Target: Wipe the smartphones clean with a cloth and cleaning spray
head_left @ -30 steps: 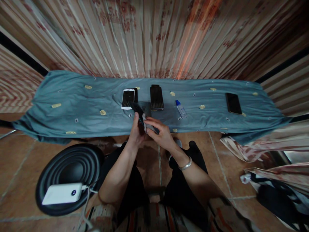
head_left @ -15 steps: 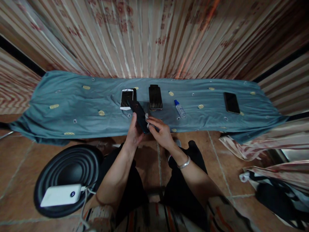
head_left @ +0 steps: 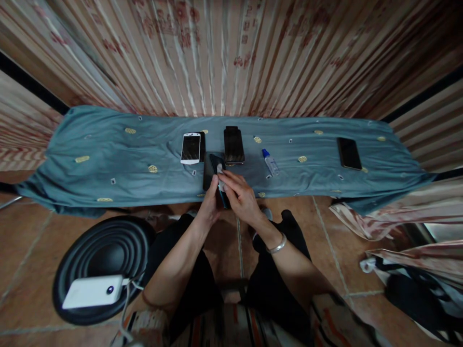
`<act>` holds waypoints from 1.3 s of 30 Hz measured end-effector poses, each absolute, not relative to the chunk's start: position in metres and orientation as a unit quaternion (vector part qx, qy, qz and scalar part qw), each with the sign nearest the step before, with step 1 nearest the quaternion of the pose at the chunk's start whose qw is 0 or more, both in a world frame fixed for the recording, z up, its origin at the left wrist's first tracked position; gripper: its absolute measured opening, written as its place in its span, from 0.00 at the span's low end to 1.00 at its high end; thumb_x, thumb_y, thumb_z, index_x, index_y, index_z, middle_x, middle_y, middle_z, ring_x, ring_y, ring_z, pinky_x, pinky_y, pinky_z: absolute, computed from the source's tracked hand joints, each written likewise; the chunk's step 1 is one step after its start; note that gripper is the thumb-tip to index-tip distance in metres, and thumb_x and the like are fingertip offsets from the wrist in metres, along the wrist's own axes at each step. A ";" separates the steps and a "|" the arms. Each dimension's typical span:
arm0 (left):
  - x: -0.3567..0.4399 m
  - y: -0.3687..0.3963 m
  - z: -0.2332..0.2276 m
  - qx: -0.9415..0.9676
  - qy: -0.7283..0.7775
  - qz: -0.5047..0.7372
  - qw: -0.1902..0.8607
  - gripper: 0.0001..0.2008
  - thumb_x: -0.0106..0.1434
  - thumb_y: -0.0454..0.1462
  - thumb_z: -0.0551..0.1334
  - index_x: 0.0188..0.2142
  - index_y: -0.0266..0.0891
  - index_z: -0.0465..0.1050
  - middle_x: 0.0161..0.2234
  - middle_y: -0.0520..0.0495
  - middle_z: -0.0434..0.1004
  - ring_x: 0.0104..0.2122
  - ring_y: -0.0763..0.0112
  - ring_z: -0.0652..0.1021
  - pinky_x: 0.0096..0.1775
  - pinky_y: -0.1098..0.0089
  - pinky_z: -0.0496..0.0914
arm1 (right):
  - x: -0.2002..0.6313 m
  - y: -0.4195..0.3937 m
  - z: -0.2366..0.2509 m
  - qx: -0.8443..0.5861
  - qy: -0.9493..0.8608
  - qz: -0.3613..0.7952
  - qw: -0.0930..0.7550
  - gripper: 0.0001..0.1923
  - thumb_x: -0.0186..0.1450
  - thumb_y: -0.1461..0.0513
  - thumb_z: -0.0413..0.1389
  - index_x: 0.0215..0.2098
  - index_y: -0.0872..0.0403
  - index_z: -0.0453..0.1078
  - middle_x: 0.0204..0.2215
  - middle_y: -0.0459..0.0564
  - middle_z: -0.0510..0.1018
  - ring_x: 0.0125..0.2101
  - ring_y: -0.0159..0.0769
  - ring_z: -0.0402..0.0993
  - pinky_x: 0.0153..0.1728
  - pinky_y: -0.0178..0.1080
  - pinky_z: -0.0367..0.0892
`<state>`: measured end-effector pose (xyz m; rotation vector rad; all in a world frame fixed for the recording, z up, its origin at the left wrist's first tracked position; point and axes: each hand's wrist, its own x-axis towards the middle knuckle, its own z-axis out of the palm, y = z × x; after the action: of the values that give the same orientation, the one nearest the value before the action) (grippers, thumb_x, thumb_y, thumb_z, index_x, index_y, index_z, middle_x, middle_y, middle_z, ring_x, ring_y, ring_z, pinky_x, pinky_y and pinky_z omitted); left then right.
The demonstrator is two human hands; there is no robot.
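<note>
My left hand [head_left: 209, 205] is closed around a dark smartphone [head_left: 215, 160], held tilted over the table's near edge. Pinched in my right hand [head_left: 244, 198] is a small whitish wipe or cloth [head_left: 220, 168], pressed against the phone's face. Just behind the held phone, a dark flat phone-like slab [head_left: 207, 174] lies on the cloth, partly covered by it. Farther back are a white-framed phone [head_left: 190, 148], overlapping a dark one, and a black phone [head_left: 234, 144]. A small clear bottle with a blue cap [head_left: 270, 162] lies to the right of my hands.
A blue-green patterned cloth [head_left: 90, 178] covers the long table. Another black phone [head_left: 349, 153] lies toward its right end. At lower left, a white power bank [head_left: 93, 292] with a cable sits on a round black ridged object [head_left: 133, 236]. Curtains [head_left: 224, 58] hang behind.
The held phone has turned more upright and moved slightly right and nearer, uncovering the white-framed phone and the dark slab. My right hand keeps the wipe against it.
</note>
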<state>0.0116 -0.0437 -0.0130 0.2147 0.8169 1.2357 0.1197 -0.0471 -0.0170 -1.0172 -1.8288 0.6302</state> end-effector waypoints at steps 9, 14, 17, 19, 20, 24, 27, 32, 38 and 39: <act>0.009 -0.040 -0.014 0.089 0.386 0.590 0.704 0.20 0.71 0.44 0.54 0.54 0.38 0.74 0.48 0.46 0.81 0.59 0.65 0.72 0.60 0.68 0.65 | 0.120 -0.048 -0.013 -0.390 -0.754 0.264 0.459 0.20 0.71 0.64 0.45 0.56 0.47 0.72 0.58 0.51 0.74 0.59 0.39 0.68 0.60 0.49 0.63; 0.012 -0.042 -0.013 0.105 0.377 0.603 0.695 0.20 0.71 0.44 0.53 0.52 0.36 0.76 0.51 0.44 0.80 0.61 0.65 0.71 0.61 0.70 0.64 | 0.121 -0.048 -0.013 -0.393 -0.755 0.263 0.455 0.21 0.71 0.65 0.43 0.57 0.48 0.71 0.59 0.52 0.72 0.59 0.40 0.67 0.60 0.50 0.63; 0.015 -0.047 -0.015 0.134 0.376 0.590 0.703 0.18 0.70 0.44 0.54 0.49 0.35 0.77 0.49 0.44 0.80 0.61 0.64 0.71 0.61 0.68 0.64 | 0.124 -0.046 -0.013 -0.409 -0.756 0.245 0.448 0.22 0.71 0.65 0.43 0.59 0.48 0.70 0.60 0.52 0.71 0.60 0.40 0.65 0.61 0.50 0.62; 0.017 -0.050 -0.018 0.150 0.371 0.572 0.715 0.17 0.68 0.44 0.58 0.48 0.35 0.77 0.48 0.43 0.81 0.60 0.62 0.72 0.60 0.66 0.65 | 0.126 -0.044 -0.012 -0.425 -0.752 0.231 0.448 0.23 0.71 0.66 0.43 0.59 0.47 0.69 0.61 0.51 0.70 0.61 0.39 0.65 0.61 0.49 0.62; 0.017 -0.052 -0.019 0.156 0.367 0.566 0.722 0.17 0.66 0.44 0.61 0.48 0.35 0.77 0.47 0.44 0.81 0.59 0.60 0.72 0.60 0.66 0.66 | 0.127 -0.043 -0.012 -0.432 -0.749 0.223 0.450 0.23 0.71 0.66 0.43 0.60 0.47 0.69 0.61 0.51 0.70 0.61 0.39 0.64 0.62 0.49 0.61; 0.019 -0.054 -0.023 0.157 0.364 0.560 0.727 0.19 0.63 0.44 0.65 0.50 0.36 0.77 0.47 0.44 0.82 0.58 0.59 0.74 0.59 0.64 0.68 | 0.130 -0.041 -0.012 -0.440 -0.746 0.211 0.454 0.24 0.70 0.66 0.43 0.60 0.48 0.68 0.61 0.51 0.70 0.61 0.39 0.64 0.62 0.49 0.61; 0.017 -0.050 -0.021 0.156 0.377 0.559 0.722 0.17 0.66 0.44 0.60 0.49 0.37 0.77 0.45 0.45 0.82 0.58 0.61 0.74 0.58 0.65 0.68 | 0.128 -0.042 -0.013 -0.431 -0.753 0.220 0.445 0.24 0.70 0.67 0.43 0.60 0.47 0.68 0.61 0.50 0.70 0.61 0.39 0.64 0.62 0.50 0.61; 0.014 -0.045 -0.015 0.143 0.384 0.576 0.707 0.18 0.71 0.43 0.53 0.52 0.37 0.76 0.48 0.45 0.81 0.60 0.65 0.71 0.60 0.68 0.65 | 0.124 -0.046 -0.014 -0.410 -0.765 0.223 0.444 0.23 0.71 0.66 0.43 0.59 0.47 0.69 0.60 0.50 0.72 0.60 0.38 0.66 0.60 0.49 0.64; 0.017 -0.050 -0.014 0.151 0.376 0.557 0.725 0.19 0.69 0.43 0.56 0.53 0.36 0.75 0.50 0.44 0.80 0.60 0.63 0.71 0.63 0.65 0.62 | 0.123 -0.046 -0.015 -0.425 -0.770 0.195 0.435 0.25 0.71 0.66 0.42 0.63 0.47 0.64 0.63 0.51 0.68 0.63 0.38 0.62 0.62 0.50 0.61; 0.018 -0.052 -0.016 0.154 0.377 0.548 0.731 0.18 0.68 0.43 0.58 0.51 0.36 0.76 0.49 0.44 0.81 0.60 0.62 0.72 0.62 0.64 0.62 | 0.124 -0.045 -0.015 -0.429 -0.770 0.189 0.433 0.26 0.71 0.66 0.41 0.64 0.47 0.63 0.64 0.51 0.66 0.64 0.39 0.61 0.63 0.51 0.60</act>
<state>0.0177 -0.0521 -0.0157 0.3394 0.8298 1.2052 0.1241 -0.0447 -0.0152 -1.0691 -1.9181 0.4707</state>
